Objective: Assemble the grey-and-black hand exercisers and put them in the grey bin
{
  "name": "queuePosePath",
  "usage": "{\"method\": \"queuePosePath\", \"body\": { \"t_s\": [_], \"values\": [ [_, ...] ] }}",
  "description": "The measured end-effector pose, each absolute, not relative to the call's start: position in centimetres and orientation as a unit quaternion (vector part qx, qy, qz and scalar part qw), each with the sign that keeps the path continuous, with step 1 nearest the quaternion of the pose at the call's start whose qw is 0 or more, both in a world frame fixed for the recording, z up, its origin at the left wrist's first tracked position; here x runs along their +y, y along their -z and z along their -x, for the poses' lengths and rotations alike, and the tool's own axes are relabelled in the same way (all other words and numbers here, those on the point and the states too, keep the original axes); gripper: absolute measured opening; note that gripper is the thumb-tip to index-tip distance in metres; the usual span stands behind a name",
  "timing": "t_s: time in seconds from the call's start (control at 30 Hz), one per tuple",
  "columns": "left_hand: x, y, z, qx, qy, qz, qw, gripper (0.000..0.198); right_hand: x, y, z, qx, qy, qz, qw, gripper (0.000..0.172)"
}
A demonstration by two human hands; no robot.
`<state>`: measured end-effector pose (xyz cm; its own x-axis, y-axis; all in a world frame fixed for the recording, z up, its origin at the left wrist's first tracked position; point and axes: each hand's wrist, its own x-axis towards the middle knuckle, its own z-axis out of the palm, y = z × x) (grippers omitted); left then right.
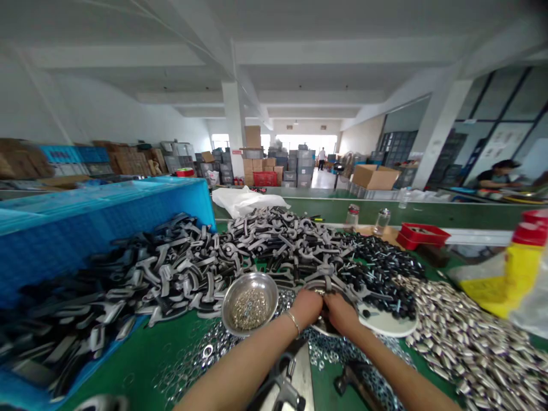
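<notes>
My left hand [309, 308] and my right hand [341, 314] meet over a shallow metal dish [351, 292], fingers curled close together. A small part may be between them, but my fingers hide it. Left of them stands a steel bowl [228, 319] of small brass-coloured pieces. Loose shiny washers [208, 351] lie around the bowl. Beyond my hands rises a heap of grey metal-and-black handles [278, 240]. Below my forearms are a flat metal plate [306, 371] with a handle on it and a hammer [357, 382].
A blue crate [171, 200] tipped at the left spills more handles. To the right are black knobs with bolts [385, 262], a white plate [389, 325], a pile of silver metal pieces [471, 331], a red tray [423, 233] and glass jars [382, 221]. Another person [499, 176] sits far right.
</notes>
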<state>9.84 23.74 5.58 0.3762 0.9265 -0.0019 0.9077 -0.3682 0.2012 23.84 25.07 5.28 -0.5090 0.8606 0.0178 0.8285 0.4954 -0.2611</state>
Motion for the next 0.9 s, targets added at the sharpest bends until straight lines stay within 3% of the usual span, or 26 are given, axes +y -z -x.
{"method": "queuePosePath", "body": {
  "t_s": [0.1,0.23,0.4,0.6,0.7,0.77,0.9],
  "values": [
    [23.9,-4.8,-9.9,0.579,-0.073,-0.806,0.1,0.019,25.4,-4.3,-24.2,-0.848,-0.138,0.502,0.095,0.028],
    [23.7,-5.4,-9.8,0.591,-0.145,-0.785,0.115,0.023,26.2,-4.3,-24.4,-0.825,-0.165,0.522,0.139,0.019],
    [19.1,-7.9,-6.5,0.58,-0.249,-0.765,0.133,0.015,23.4,-6.9,-25.5,-0.808,-0.213,0.508,0.21,0.032],
    [9.1,-6.4,-1.1,0.569,-0.457,-0.566,0.382,0.017,14.8,-5.5,-24.0,-0.773,-0.465,0.393,0.182,0.027],
    [6.0,-4.2,-0.3,0.56,-0.489,-0.452,0.492,0.021,13.4,-3.4,-21.8,-0.745,-0.5,0.408,0.167,0.024],
    [5.1,-3.1,-0.3,0.571,-0.496,-0.436,0.488,0.022,13.6,-2.5,-20.7,-0.754,-0.482,0.417,0.161,0.024],
    [4.8,-2.1,-0.5,0.632,-0.463,-0.49,0.382,0.016,14.7,-2.1,-20.0,-0.787,-0.432,0.42,0.132,0.024]
  ]
}}
